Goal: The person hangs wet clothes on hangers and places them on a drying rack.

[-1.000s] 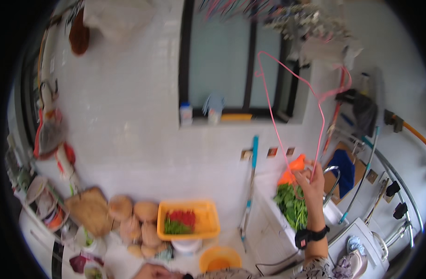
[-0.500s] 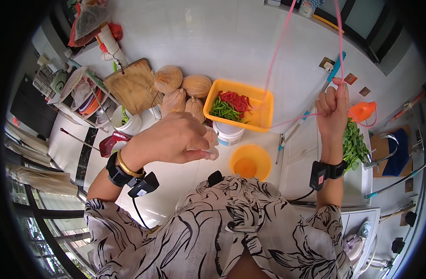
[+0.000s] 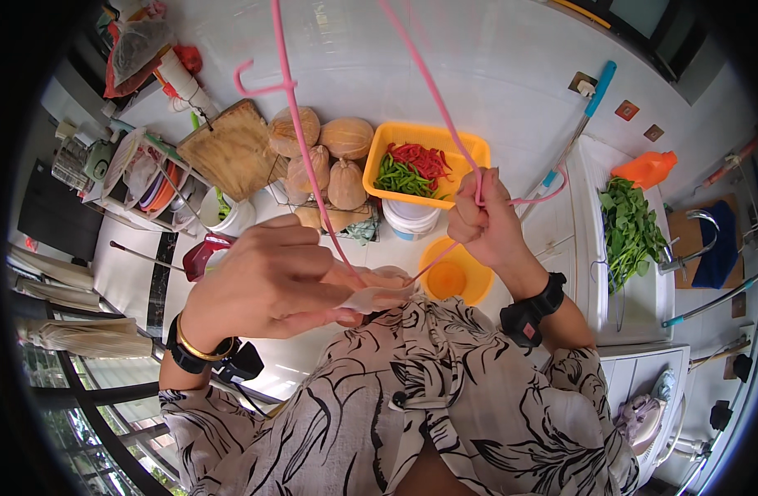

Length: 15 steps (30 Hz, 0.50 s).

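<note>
A pink wire clothes hanger [image 3: 306,145], with small side hooks, reaches up past the picture's top edge. My right hand [image 3: 482,217] is closed around its right side, just beside one of the hooks. My left hand [image 3: 267,277] is closed on a crumpled, whitish, half see-through sheet [image 3: 371,296], perhaps tissue or film. The hanger's lower left part runs down to this sheet, and its thin lower bar slants from my right hand to it. Where the wire meets my left fingers is partly hidden.
Beyond my hands, a yellow basket [image 3: 481,149] of red and green chillies rests on a white bucket [image 3: 409,221]. Several pumpkins [image 3: 346,137] and a wooden board [image 3: 230,149] stand to its left. A yellow basin [image 3: 474,277] sits below; leafy greens [image 3: 627,231] lie right, by a tap [image 3: 703,236].
My right hand has come left and down with the hanger. My left hand has moved slightly down, and its whitish sheet now meets the hanger's wire.
</note>
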### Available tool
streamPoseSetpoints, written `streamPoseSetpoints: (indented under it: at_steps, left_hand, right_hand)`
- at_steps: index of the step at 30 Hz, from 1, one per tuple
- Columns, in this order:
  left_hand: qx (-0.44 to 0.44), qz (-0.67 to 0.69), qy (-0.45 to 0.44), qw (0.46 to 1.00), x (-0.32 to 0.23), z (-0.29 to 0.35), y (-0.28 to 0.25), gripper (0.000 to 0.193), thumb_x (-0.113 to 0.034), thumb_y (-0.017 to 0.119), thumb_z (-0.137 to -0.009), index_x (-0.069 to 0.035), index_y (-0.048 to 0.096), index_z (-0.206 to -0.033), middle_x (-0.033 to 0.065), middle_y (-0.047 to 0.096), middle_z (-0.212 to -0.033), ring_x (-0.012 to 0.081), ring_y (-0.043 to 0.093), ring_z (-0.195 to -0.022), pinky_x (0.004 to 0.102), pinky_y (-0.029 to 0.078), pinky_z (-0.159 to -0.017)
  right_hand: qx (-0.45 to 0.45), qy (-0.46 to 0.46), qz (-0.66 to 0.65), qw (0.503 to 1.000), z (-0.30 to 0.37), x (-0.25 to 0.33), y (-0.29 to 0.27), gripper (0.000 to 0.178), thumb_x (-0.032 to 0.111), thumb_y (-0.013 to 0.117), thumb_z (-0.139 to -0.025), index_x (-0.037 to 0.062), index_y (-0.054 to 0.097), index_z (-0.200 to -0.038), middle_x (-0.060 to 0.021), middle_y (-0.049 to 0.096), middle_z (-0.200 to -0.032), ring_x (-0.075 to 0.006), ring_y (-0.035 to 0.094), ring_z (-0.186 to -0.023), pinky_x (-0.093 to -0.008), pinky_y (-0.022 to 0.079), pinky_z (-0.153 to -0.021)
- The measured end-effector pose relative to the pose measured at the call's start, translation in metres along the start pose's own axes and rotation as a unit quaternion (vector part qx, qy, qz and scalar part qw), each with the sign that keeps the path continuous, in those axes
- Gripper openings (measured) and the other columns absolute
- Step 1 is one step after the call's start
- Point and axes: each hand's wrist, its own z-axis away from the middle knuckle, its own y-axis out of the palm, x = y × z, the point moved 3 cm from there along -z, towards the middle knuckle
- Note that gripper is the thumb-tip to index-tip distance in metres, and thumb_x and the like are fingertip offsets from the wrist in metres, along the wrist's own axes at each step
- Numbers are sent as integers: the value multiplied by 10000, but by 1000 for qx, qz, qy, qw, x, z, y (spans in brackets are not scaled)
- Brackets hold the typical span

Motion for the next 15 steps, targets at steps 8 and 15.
streamPoseSetpoints:
  at_steps: [8, 15]
  left_hand:
    - [-45, -103, -101, 989, 31, 43, -1, 170, -197, 705, -632, -87, 618, -729, 34, 534, -647, 232, 495, -584, 328, 377, -538]
    - [-116, -14, -89, 989, 63, 49, 50, 169, -181, 725, -640, -75, 607, -695, 37, 579, -690, 222, 517, -602, 324, 400, -563]
  right_hand:
    - [-18, -33, 457, 888, 9, 72, 12, 236, 201, 485, -897, 3, 604, -845, -7, 558, -659, -52, 417, -534, -197, 325, -472]
    - [-28, 62, 652, 756, 69, 99, 48, 161, 151, 525, -862, 6, 582, -821, -85, 584, -684, -172, 562, -582, -267, 424, -542]
